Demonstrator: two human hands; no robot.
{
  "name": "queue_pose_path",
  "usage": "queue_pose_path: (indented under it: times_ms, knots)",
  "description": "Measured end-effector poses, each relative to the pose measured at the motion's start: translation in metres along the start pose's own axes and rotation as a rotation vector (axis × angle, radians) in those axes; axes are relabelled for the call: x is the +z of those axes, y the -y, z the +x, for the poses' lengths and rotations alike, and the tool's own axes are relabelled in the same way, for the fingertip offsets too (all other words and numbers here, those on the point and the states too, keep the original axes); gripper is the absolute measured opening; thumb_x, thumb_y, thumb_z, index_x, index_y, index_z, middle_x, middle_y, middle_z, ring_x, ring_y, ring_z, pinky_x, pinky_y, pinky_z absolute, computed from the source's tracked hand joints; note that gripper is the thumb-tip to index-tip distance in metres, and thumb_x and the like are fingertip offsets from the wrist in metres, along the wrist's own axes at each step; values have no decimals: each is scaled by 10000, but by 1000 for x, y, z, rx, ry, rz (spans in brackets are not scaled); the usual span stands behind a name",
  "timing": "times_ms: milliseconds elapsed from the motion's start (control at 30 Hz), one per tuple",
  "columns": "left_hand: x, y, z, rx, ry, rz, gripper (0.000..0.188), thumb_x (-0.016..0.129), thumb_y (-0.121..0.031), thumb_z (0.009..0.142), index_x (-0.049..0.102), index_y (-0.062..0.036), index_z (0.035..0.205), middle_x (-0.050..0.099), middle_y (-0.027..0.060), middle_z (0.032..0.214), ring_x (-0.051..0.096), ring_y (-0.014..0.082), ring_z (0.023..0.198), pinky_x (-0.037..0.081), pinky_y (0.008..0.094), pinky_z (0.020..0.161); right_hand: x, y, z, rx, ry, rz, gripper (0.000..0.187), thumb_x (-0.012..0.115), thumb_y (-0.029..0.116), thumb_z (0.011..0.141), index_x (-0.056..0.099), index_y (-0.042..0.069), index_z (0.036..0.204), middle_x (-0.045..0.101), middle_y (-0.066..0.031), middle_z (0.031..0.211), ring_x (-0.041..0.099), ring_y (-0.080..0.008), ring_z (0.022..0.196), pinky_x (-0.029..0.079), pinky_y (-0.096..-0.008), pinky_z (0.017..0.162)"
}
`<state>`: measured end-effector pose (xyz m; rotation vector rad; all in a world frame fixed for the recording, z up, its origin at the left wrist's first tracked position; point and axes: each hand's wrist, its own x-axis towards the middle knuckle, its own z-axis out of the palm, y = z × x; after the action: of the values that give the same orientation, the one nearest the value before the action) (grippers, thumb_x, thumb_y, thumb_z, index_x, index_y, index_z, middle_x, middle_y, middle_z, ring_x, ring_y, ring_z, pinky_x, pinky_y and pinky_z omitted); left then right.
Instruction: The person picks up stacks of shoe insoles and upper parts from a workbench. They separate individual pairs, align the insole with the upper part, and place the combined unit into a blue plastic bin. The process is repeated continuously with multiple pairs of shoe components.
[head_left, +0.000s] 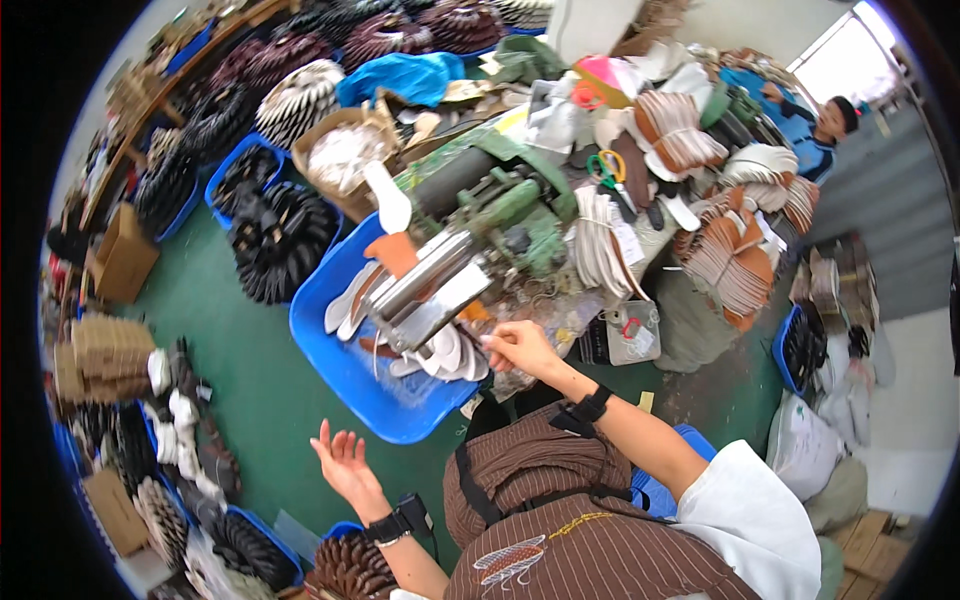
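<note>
My left hand (pixel 347 462) is held out over the floor, palm up and fingers spread, with nothing in it. My right hand (pixel 524 350) has its fingers pinched together beside the metal front of a green machine (pixel 520 205); what they hold, if anything, is too small to make out. Two shiny metal cylinders (pixel 418 285) form the machine's front. Behind them a white insole (pixel 388 200) sticks up near a tan piece (pixel 396 254). Below stands a blue tub (pixel 395 425) with several white and brown insoles (pixel 450 356) in it.
Bundled insoles (pixel 600 240), scissors (pixel 610 170) and more bundles (pixel 725 250) crowd the bench at right. Blue baskets of dark shoe parts (pixel 285 240) stand on the green floor (pixel 240 375) at left. A co-worker (pixel 825 135) is at the far right.
</note>
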<state>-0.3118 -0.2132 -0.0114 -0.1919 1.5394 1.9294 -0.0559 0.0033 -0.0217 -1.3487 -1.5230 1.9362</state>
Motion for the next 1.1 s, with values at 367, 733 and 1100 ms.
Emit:
queue_pose_path:
  times_ms: [367, 733, 1100]
  knots:
    - [91, 38, -48, -12, 8, 215, 428, 436, -418, 963, 566, -58, 1155, 601, 18, 771, 584, 109, 706, 491, 250, 607, -186, -58, 73, 105, -1039, -1070, 1102, 802, 432, 612, 167, 12, 1408, 302, -249, 1360, 361, -416, 1201, 274, -556, 998]
    - [239, 126, -139, -231, 625, 547, 614, 532, -405, 913, 341, -40, 1369, 551, 169, 1160, 554, 244, 1066, 512, 372, 811, -285, -40, 55, -149, -571, -341, 1096, 786, 297, 643, 90, 66, 1457, 379, -236, 1345, 419, -328, 1224, 365, -378, 1000]
    - [389, 149, -188, -370, 918, 133, 956, 805, -204, 653, 224, -69, 1401, 427, 122, 1322, 442, 242, 1219, 373, 370, 1013, -284, 71, -92, -581, -99, -219, 899, 858, 374, 583, 371, 55, 1268, 365, -225, 1355, 363, -380, 1268, 328, -426, 1025]
